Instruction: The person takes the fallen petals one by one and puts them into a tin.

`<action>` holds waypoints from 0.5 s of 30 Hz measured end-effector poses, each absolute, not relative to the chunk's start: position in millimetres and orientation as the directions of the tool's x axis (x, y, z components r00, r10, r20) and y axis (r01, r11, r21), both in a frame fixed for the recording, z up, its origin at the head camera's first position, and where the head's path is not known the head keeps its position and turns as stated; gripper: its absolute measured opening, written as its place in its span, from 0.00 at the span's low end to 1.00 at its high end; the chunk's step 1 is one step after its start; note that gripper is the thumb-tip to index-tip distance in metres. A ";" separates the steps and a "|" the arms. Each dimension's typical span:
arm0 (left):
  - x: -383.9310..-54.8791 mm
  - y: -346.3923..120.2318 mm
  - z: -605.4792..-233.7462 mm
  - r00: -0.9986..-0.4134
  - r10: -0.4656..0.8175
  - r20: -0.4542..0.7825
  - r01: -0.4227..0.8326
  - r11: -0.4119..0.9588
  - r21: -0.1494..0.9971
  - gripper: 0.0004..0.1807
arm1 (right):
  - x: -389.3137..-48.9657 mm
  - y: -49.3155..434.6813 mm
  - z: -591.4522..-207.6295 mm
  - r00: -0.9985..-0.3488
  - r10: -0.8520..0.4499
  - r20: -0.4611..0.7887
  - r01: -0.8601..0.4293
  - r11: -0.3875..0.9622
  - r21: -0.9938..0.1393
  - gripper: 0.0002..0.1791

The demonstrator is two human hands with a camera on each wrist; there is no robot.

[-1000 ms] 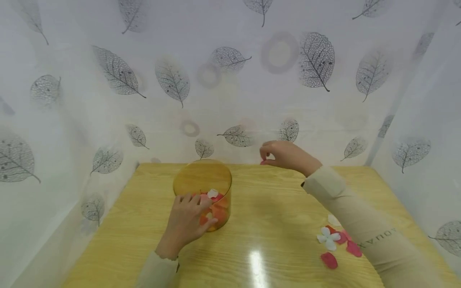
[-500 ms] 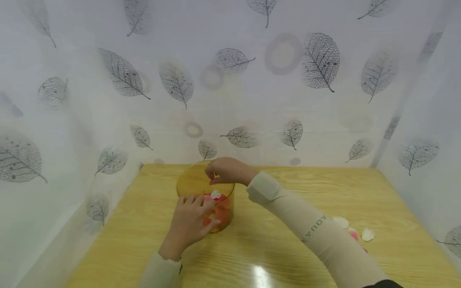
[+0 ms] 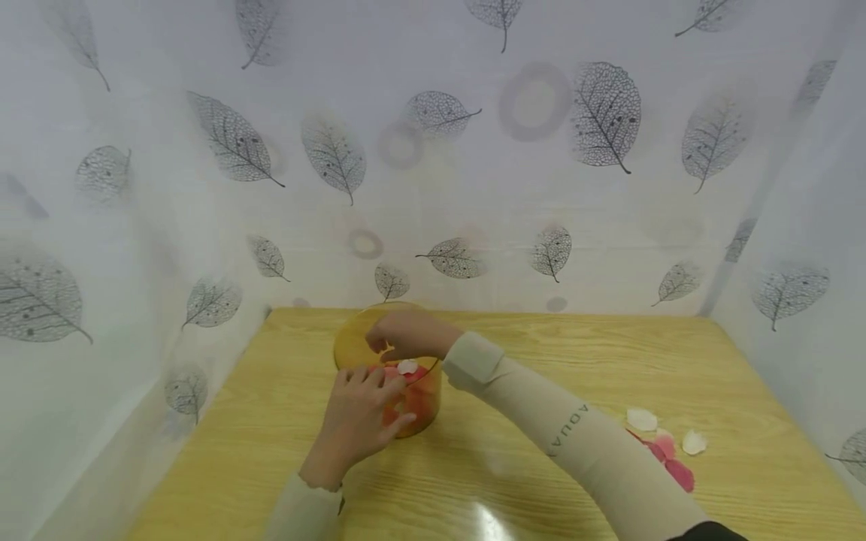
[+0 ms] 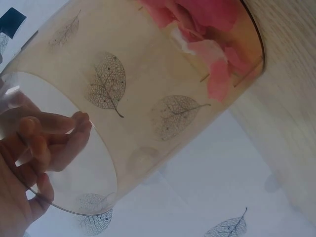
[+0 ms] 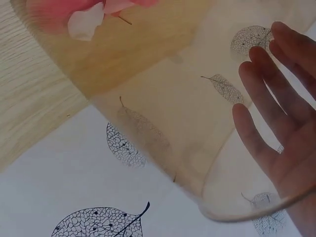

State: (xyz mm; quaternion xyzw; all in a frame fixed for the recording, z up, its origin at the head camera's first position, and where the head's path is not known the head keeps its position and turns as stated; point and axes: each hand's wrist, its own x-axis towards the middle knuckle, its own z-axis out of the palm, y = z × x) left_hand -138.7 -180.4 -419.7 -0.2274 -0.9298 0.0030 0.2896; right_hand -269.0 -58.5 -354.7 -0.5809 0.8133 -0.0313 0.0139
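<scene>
An amber-tinted clear cylindrical jar (image 3: pixel 349 342) stands on the table, holding pink and red flower petals (image 4: pixel 207 19). A white petal (image 3: pixel 407 367) lies on top of that heap. My left hand (image 3: pixel 355 417) grips the jar's near-left rim, fingers bent over the edge and thumb pointing right. Over the jar's mouth hovers my right hand (image 3: pixel 409 336). In the right wrist view its fingers (image 5: pixel 252 131) are loosely extended beside the rim, and no petal shows between them. Part of the jar's contents is hidden behind the left hand.
Loose pink, red and white petals (image 3: pixel 666 451) lie on the wooden table (image 3: pixel 541 391) at the right, partly hidden by the right sleeve (image 3: pixel 568 436). A white curtain with leaf prints (image 3: pixel 473 188) surrounds the table at the back and sides.
My right hand has come left from beside the jar to above its mouth; the pink petal it pinched no longer shows in its fingers. The left hand stays at the rim.
</scene>
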 end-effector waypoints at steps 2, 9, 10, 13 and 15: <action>-138.8 -180.0 -420.1 -0.730 0.425 0.535 0.420 0.897 -0.139 0.23 | -269.1 -53.4 -352.7 -0.329 -0.944 0.023 -0.942 0.326 -0.085 0.05; -139.1 -179.1 -419.8 -0.734 0.423 0.531 0.422 0.897 -0.132 0.22 | -272.0 -13.1 -339.8 -0.363 -0.926 0.102 -0.930 0.355 -0.093 0.05; -139.2 -179.1 -419.7 -0.731 0.423 0.534 0.423 0.896 -0.131 0.22 | -271.6 -4.6 -337.4 -0.371 -0.921 0.120 -0.928 0.362 -0.092 0.05; -138.8 -179.4 -419.4 -0.722 0.427 0.544 0.427 0.894 -0.136 0.23 | -268.9 24.9 -331.2 -0.395 -0.903 0.169 -0.918 0.386 -0.085 0.06; -138.6 -180.0 -419.7 -0.715 0.432 0.549 0.428 0.892 -0.145 0.23 | -264.4 47.1 -327.3 -0.414 -0.891 0.185 -0.910 0.406 -0.080 0.06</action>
